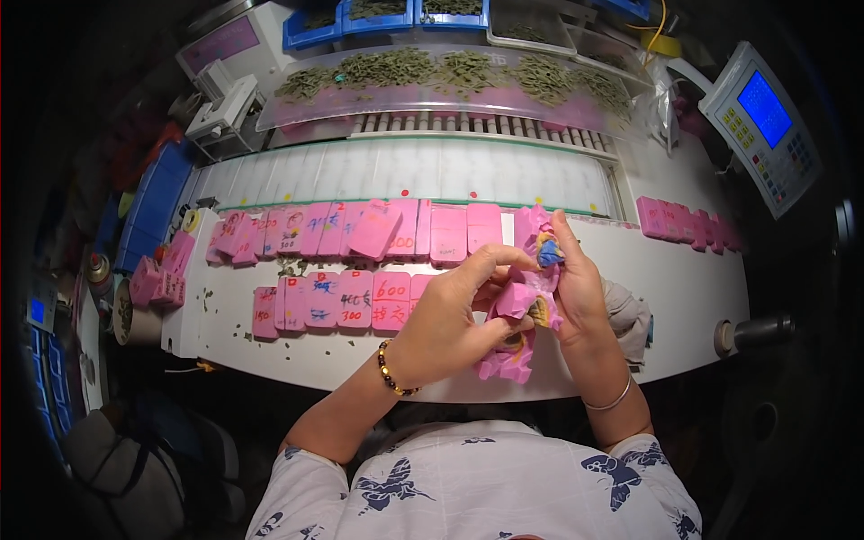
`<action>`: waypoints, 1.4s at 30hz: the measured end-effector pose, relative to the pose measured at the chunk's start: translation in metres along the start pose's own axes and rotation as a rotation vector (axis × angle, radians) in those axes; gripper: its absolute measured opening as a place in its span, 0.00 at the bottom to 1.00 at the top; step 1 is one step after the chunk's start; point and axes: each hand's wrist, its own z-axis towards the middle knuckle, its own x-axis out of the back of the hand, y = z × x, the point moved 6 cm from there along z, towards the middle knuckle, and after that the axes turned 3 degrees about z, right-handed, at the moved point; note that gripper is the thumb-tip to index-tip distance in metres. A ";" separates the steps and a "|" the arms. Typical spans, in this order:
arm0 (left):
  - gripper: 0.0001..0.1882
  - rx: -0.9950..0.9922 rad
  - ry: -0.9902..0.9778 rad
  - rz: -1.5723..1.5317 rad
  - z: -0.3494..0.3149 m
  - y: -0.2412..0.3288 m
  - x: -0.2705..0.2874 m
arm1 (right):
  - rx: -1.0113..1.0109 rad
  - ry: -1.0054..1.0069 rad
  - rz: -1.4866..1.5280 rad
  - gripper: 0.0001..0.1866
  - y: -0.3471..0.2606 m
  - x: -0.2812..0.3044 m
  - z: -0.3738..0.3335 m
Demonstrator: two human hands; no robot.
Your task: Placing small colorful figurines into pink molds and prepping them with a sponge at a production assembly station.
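Left grip (450, 310), right grip (580, 292) both clasping ragged pink pieces (515, 299) above white table (688, 297)

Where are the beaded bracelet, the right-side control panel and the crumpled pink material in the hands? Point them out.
Beaded bracelet (386, 373), head view: its beads.
Control panel (765, 110), head view: its blue screen.
Crumpled pink material (515, 301), head view: its middle folds.

Bright pink on the crumpled pieces (515, 301), patched with blue and mustard yellow! Pink again across the blocks (321, 306), scrawled in red, blue and black — and here's the bracelet (384, 367), beads of gold and black. A white shirt (522, 459) with navy butterflies; dull green bits (468, 68), blue bins (378, 25) — and a vivid blue screen (765, 108).
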 end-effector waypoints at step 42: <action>0.21 0.101 0.194 -0.309 0.005 -0.027 0.005 | 0.198 -0.108 -0.339 0.32 0.000 -0.026 -0.010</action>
